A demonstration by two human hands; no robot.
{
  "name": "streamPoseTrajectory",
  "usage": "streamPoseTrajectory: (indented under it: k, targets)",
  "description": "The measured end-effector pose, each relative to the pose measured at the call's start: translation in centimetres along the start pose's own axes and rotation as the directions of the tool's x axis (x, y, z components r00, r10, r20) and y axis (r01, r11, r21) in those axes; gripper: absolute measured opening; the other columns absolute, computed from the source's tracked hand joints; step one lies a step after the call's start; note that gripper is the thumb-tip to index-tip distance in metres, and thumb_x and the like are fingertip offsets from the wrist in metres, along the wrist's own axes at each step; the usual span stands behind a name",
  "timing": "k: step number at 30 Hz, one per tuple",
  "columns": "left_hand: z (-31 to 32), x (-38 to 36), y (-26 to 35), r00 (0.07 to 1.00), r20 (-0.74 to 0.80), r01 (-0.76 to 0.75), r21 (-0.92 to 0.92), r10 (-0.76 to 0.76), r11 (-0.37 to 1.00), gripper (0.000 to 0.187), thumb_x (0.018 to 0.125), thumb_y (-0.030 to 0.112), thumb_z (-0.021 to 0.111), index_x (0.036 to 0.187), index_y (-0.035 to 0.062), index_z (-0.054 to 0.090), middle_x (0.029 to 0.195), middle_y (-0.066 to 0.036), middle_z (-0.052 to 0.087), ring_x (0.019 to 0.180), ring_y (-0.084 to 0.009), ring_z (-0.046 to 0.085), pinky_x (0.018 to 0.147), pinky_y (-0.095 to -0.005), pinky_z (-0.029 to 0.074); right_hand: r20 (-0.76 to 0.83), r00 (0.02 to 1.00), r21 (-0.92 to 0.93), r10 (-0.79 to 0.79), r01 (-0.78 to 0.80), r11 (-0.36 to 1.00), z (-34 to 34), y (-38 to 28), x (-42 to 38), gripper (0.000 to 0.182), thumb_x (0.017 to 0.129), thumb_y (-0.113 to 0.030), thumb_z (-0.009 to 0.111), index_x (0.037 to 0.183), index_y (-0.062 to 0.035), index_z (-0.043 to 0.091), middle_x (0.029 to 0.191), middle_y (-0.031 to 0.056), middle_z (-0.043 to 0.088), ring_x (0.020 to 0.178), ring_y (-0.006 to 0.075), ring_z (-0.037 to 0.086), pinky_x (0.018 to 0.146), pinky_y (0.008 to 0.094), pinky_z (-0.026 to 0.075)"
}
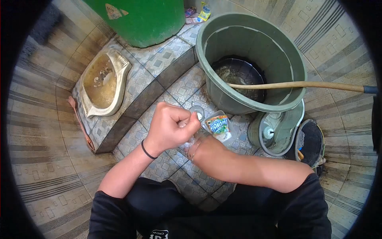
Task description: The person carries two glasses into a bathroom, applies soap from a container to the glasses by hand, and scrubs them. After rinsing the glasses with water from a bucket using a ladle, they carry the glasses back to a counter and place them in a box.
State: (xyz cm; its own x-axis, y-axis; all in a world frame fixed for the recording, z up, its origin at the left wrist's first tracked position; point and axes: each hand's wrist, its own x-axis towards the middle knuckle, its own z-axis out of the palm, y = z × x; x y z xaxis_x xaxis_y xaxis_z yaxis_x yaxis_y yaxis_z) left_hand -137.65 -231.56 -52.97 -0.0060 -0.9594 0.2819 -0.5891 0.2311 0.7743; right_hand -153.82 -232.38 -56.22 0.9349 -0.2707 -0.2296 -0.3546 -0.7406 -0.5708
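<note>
My left hand (pixel 172 126), with a black band at the wrist, is curled into a fist and pinches the corner of a small detergent sachet (pixel 219 126). The sachet is green, blue and white and is held over the tiled floor, just in front of a large grey-green bucket (pixel 207 47). My right hand (pixel 199 144) comes in from the right, largely hidden behind the left fist, and grips the sachet from below. A round floor drain (pixel 196 110) shows just beyond my fingers.
The bucket holds dark water, and a tan hose (pixel 302 85) lies across its rim. A squat toilet (pixel 104 83) sits on a raised tiled step at left, a green drum (pixel 139 20) behind it. A pale plastic dipper (pixel 278 131) and a dark scrubber (pixel 311 142) lie at right.
</note>
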Motion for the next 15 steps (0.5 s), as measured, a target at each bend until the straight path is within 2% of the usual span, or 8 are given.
streamPoseTrajectory:
  k: [3,6,7,8,10,12,13,15]
  targets:
    - [-0.1,-0.2,0.3,0.997,-0.066,-0.035,0.038,0.037,0.999,0.039,0.074,0.008,0.065,0.046,-0.0002,0.040,0.040,-0.010,0.033,0.032,-0.0188,0.035,0.037,-0.0309,0.027,-0.096,0.964,-0.020,-0.247,0.247,0.969,-0.6,0.8,0.6,0.034,0.084,-0.028,0.067,0.101,0.0005,0.060,0.085,0.0194,0.061,0.086,0.0326,0.061,0.076,0.0398,0.050]
    - [0.4,-0.5,-0.5,0.935,-0.232,-0.245,0.122,0.267,0.962,0.035,0.072,0.005,0.062,0.045,0.0023,0.040,0.042,-0.008,0.037,0.034,-0.0217,0.038,0.037,-0.0315,0.029,-0.377,0.890,0.405,-0.258,0.409,0.818,-1.5,1.1,1.9,0.034,0.075,-0.007,0.070,0.103,0.0057,0.056,0.095,0.0173,0.063,0.090,0.0222,0.063,0.078,0.0354,0.049]
    - [0.5,-0.4,-1.1,0.873,-0.273,-0.372,0.165,0.404,0.914,0.032,0.071,0.003,0.060,0.046,0.0036,0.041,0.043,-0.007,0.038,0.035,-0.0216,0.038,0.038,-0.0316,0.030,-0.249,0.963,0.862,-0.103,0.269,0.430,-1.6,1.6,2.3,0.038,0.074,-0.006,0.070,0.106,0.0055,0.054,0.098,0.0146,0.062,0.091,0.0193,0.062,0.079,0.0333,0.048]
    - [0.4,-0.4,-1.5,0.789,-0.306,-0.489,0.212,0.533,0.846,0.029,0.071,0.002,0.058,0.047,0.0049,0.041,0.044,-0.006,0.039,0.036,-0.0216,0.039,0.038,-0.0317,0.030,-0.047,0.998,0.991,-0.048,0.040,-0.125,-1.6,1.9,2.5,0.042,0.073,-0.005,0.070,0.110,0.0053,0.052,0.101,0.0119,0.061,0.092,0.0164,0.060,0.080,0.0312,0.047]
    - [-0.2,-0.4,-1.5,0.744,-0.282,-0.568,0.210,0.605,0.796,0.025,0.070,0.001,0.055,0.048,0.0057,0.042,0.046,-0.005,0.039,0.036,-0.0206,0.038,0.039,-0.0320,0.030,-0.036,0.997,0.996,-0.075,0.030,-0.083,-2.2,2.1,2.2,0.038,0.077,-0.006,0.066,0.111,0.0027,0.053,0.101,0.0067,0.060,0.092,0.0149,0.058,0.082,0.0318,0.046]
    - [-0.5,-0.5,-1.4,0.690,-0.229,-0.640,0.248,0.686,0.727,0.024,0.069,0.002,0.055,0.049,0.0058,0.043,0.046,-0.005,0.039,0.037,-0.0205,0.038,0.039,-0.0323,0.031,-0.180,0.978,0.948,-0.108,0.202,0.245,-3.0,1.9,1.9,0.028,0.083,-0.010,0.064,0.108,-0.0013,0.055,0.094,0.0048,0.060,0.091,0.0137,0.058,0.080,0.0283,0.046]
    - [-0.7,-0.5,-1.5,0.716,-0.206,-0.616,0.261,0.667,0.743,0.025,0.071,0.004,0.056,0.050,0.0052,0.044,0.046,-0.005,0.039,0.037,-0.0211,0.040,0.039,-0.0327,0.030,-0.180,0.978,0.948,-0.108,0.201,0.246,-2.7,2.0,1.9,0.028,0.083,-0.010,0.064,0.108,-0.0013,0.055,0.094,0.0048,0.060,0.091,0.0137,0.058,0.080,0.0283,0.046]
    - [-0.6,-0.3,-1.3,0.786,-0.228,-0.519,0.262,0.574,0.814,0.026,0.073,0.004,0.056,0.050,0.0044,0.044,0.046,-0.006,0.039,0.037,-0.0229,0.040,0.039,-0.0330,0.030,-0.453,0.880,0.593,-0.141,0.415,0.690,-1.8,2.2,2.0,0.030,0.082,-0.020,0.067,0.103,-0.0011,0.057,0.093,0.0137,0.061,0.087,0.0233,0.061,0.078,0.0380,0.048]
